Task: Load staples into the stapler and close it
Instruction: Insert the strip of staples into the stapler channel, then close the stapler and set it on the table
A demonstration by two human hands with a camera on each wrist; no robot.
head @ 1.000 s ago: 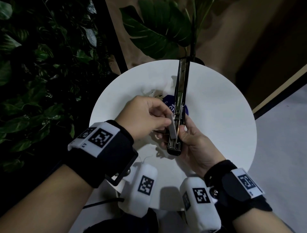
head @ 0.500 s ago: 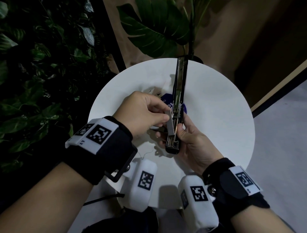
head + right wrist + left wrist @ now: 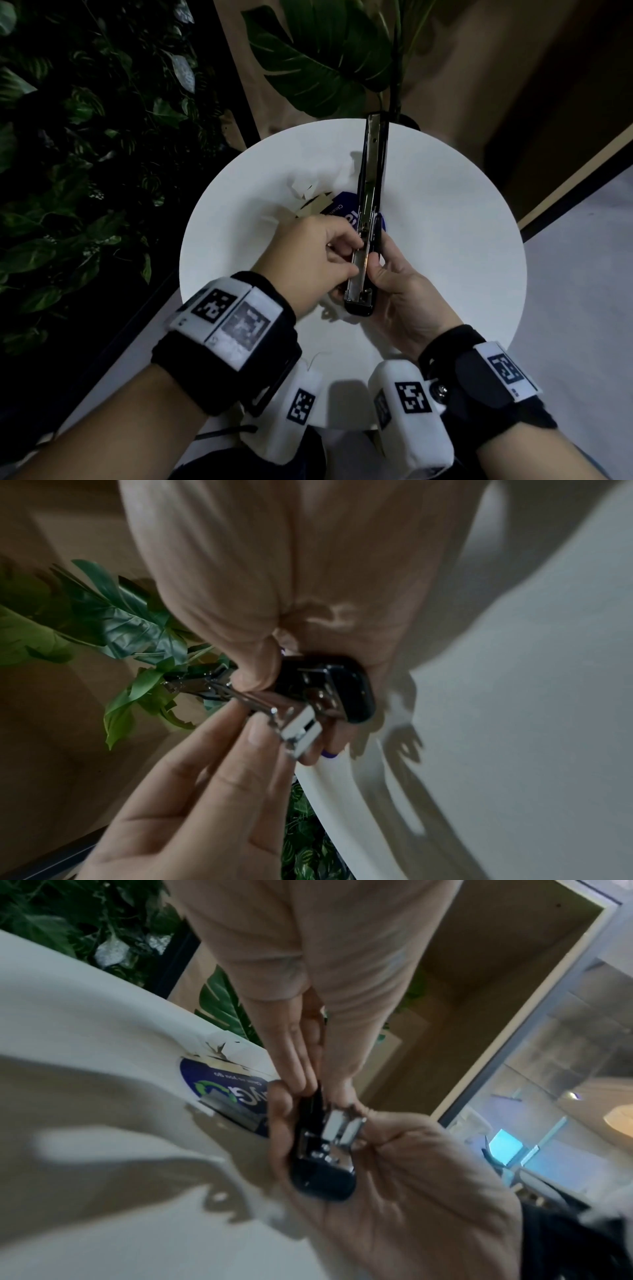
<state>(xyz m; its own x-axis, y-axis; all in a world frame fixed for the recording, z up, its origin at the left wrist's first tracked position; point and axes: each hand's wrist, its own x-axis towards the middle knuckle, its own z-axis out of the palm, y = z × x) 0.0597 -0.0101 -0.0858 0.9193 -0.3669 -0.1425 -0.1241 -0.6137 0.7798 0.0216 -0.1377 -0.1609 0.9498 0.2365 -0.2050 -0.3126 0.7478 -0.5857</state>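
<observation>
A long black stapler (image 3: 371,164) is swung fully open above the round white table (image 3: 445,240), its metal channel facing up. My right hand (image 3: 376,270) grips its near black end from the right and below. Thumb and forefinger of my left hand (image 3: 356,260) pinch a grey staple strip (image 3: 360,265) that sits in the near part of the channel. In the right wrist view the left fingers (image 3: 260,731) touch the shiny channel end of the stapler (image 3: 342,685). In the left wrist view a second staple strip (image 3: 229,1111) lies on the table.
A blue round sticker (image 3: 222,1091) and torn paper scraps (image 3: 318,192) lie on the table behind my hands. Large plant leaves (image 3: 325,68) hang over the far rim, and a foliage wall (image 3: 85,154) stands to the left. A pale floor (image 3: 582,274) lies to the right.
My left hand has brought the staple strip down from the left side of the channel into it. The right hand keeps the stapler in place.
</observation>
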